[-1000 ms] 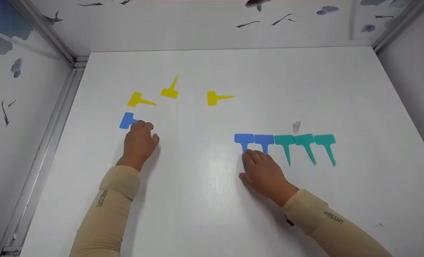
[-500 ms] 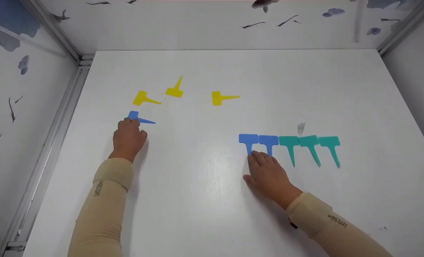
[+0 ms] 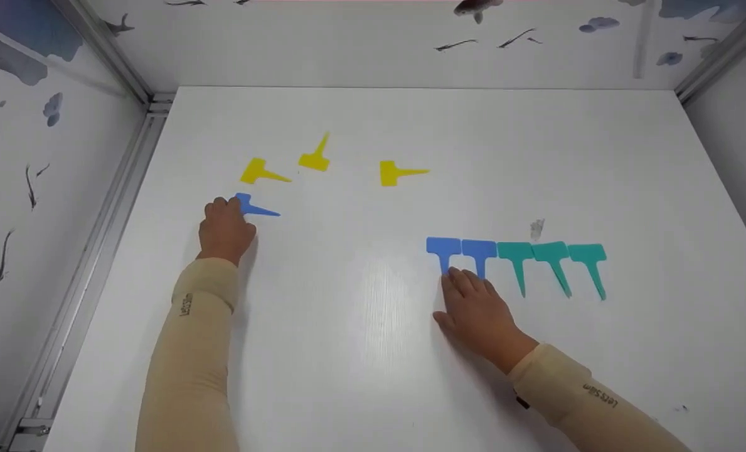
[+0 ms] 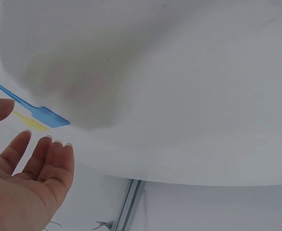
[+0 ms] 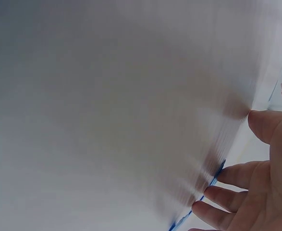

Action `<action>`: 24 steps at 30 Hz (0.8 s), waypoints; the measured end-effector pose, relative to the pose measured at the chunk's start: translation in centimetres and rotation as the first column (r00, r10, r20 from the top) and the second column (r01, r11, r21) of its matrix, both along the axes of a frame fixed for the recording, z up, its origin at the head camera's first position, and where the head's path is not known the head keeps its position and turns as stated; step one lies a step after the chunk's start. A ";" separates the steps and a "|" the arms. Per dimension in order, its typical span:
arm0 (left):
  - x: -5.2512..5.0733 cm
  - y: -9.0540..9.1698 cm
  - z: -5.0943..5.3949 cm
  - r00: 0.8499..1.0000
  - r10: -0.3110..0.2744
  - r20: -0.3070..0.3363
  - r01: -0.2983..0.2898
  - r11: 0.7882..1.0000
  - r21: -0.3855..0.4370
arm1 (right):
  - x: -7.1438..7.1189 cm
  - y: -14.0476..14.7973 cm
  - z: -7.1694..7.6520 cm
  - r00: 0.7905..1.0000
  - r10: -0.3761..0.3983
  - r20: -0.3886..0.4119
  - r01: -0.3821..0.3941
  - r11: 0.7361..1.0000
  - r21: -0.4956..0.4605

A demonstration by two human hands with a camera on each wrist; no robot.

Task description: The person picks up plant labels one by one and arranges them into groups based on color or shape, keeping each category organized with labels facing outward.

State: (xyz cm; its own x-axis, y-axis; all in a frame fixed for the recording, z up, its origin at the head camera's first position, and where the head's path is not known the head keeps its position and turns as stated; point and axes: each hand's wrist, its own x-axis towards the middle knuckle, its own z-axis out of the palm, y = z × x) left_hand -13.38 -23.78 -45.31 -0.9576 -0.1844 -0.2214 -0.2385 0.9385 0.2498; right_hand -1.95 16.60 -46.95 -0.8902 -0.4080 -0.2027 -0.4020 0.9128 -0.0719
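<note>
My left hand [image 3: 226, 229] is at the head of a loose blue T-shaped plant label [image 3: 253, 206], partly hiding it. In the left wrist view, this blue label [image 4: 50, 117] lies between the thumb and the loosely bent fingers [image 4: 59, 159], with gaps visible. My right hand [image 3: 478, 314] rests with spread fingers on the table, its fingertips at the stems of two blue plant labels [image 3: 443, 246]. Right of these, several green plant labels [image 3: 516, 251] continue the row, stems pointing toward me. In the right wrist view, the fingertips [image 5: 232, 174] touch the blue edge.
Several yellow plant labels [image 3: 315, 162] lie scattered toward the back left of the white table [image 3: 347, 351]. A grey smudge [image 3: 537, 229] marks the surface behind the green labels. White panels with printed fish enclose the back and sides, with a metal rail [image 3: 96, 251] along the left.
My left hand has moved left and slightly back from the loose blue label's stem to its head, uncovering the stem. My right hand stays at the row. The head view has shifted a little.
</note>
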 end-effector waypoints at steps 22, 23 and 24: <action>-1.7 -1.1 -0.8 0.990 0.130 0.049 -0.136 0.980 0.145 | 0.0 0.1 -0.2 1.000 0.011 -0.029 -0.011 1.000 0.004; -1.8 -1.2 -0.9 0.990 0.130 0.044 -0.136 0.980 0.144 | 0.0 0.1 -0.2 0.999 0.011 -0.033 -0.012 1.000 -0.002; -1.8 -1.2 -0.9 0.990 0.133 0.039 -0.137 0.980 0.143 | 0.1 0.1 -0.2 0.999 0.011 -0.037 -0.012 1.000 -0.007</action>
State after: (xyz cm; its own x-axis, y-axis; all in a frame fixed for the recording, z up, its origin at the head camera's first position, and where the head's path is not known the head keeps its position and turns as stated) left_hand -15.18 -24.96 -46.18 -0.9187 -0.2756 -0.2829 -0.3699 0.8515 0.3717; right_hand -1.90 16.74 -47.13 -0.8922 -0.4195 -0.1671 -0.4148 0.9077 -0.0639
